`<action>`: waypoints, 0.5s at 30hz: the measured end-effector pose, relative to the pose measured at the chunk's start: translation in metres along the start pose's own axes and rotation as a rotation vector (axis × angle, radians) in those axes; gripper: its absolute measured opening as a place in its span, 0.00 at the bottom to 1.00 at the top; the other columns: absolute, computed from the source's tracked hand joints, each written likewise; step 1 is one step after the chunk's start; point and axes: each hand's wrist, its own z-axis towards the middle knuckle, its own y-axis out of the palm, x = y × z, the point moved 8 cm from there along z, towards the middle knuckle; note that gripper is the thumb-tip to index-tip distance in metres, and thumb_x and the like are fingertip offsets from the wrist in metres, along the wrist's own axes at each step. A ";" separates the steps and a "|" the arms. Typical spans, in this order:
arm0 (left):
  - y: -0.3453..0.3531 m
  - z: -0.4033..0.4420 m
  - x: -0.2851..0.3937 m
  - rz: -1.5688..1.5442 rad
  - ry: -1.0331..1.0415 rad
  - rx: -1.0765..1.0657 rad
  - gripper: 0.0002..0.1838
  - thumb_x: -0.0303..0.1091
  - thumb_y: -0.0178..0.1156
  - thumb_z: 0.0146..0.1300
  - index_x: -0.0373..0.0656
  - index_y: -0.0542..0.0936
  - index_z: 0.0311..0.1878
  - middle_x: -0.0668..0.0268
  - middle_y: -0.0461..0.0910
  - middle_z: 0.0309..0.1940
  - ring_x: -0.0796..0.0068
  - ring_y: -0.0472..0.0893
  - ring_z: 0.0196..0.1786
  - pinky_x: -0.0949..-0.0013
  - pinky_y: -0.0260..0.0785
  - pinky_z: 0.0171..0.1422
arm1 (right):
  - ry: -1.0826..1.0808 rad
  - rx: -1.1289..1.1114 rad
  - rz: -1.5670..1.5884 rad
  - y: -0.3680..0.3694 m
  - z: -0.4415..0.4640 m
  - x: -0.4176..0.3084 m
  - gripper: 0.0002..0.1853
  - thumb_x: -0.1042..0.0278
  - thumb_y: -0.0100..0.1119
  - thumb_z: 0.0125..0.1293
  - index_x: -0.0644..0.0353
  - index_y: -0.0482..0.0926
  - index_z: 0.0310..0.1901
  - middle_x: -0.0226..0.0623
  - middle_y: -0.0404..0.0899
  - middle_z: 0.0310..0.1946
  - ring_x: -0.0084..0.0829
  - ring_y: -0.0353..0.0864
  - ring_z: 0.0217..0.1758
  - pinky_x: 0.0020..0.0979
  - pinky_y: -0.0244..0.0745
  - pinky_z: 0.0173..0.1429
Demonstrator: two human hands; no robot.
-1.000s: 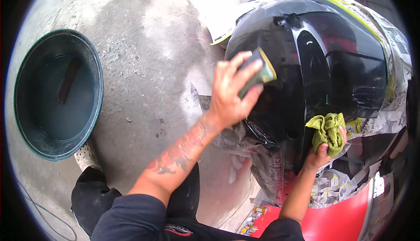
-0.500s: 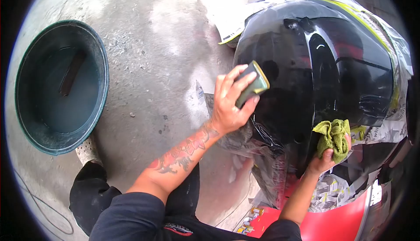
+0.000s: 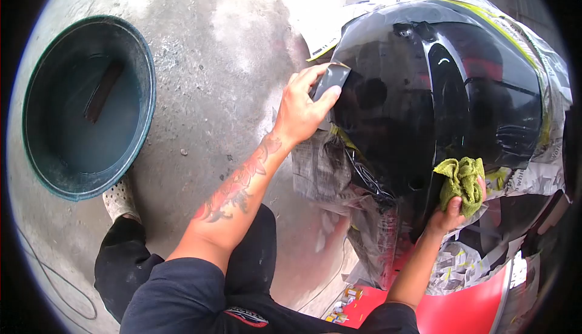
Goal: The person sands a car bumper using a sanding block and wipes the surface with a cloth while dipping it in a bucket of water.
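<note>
My left hand [image 3: 301, 108] is closed around a sanding block [image 3: 333, 79] with dark grey sandpaper over it. The block rests at the left edge of a glossy black car panel [image 3: 394, 131], which has wet-looking patches and a raised ridge down its middle. At the panel's lower right, my right hand [image 3: 450, 216] grips a bunched green cloth [image 3: 462, 183]. The cloth hides most of that hand's fingers.
Newspaper masking [image 3: 327, 170] and yellow-green tape surround the panel. A dark green tub [image 3: 151, 100] of cloudy water stands on the concrete floor [image 3: 206, 91] at left, with a dark strip [image 3: 102, 94] in it. Below lie a red surface [image 3: 461, 307] and small containers [image 3: 345, 300].
My left hand has moved left and slightly up with the sanding block, from over the panel to its left edge. My right hand has hardly shifted with the cloth.
</note>
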 end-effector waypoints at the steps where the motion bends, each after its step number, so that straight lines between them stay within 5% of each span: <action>1: -0.003 -0.004 0.004 0.021 0.036 0.022 0.21 0.40 0.69 0.71 0.40 0.85 0.63 0.62 0.89 0.45 0.77 0.83 0.48 0.65 0.76 0.55 | 0.002 0.001 0.008 0.001 0.000 0.000 0.45 0.35 0.72 0.64 0.64 0.72 0.70 0.47 0.71 0.67 0.47 0.69 0.73 0.50 0.59 0.81; 7: 0.014 0.052 -0.052 0.009 -0.271 -0.270 0.20 0.42 0.65 0.74 0.38 0.85 0.60 0.64 0.88 0.40 0.75 0.82 0.44 0.65 0.76 0.53 | 0.064 0.027 0.041 -0.004 -0.006 0.012 0.43 0.37 0.72 0.65 0.65 0.73 0.69 0.48 0.72 0.67 0.47 0.71 0.72 0.49 0.59 0.80; 15: 0.001 -0.045 -0.005 0.097 0.016 0.105 0.22 0.35 0.67 0.70 0.37 0.82 0.64 0.52 0.82 0.58 0.57 0.82 0.62 0.61 0.73 0.67 | -0.029 0.003 -0.003 0.004 0.001 -0.002 0.42 0.36 0.69 0.67 0.65 0.74 0.68 0.48 0.73 0.66 0.46 0.72 0.70 0.49 0.62 0.78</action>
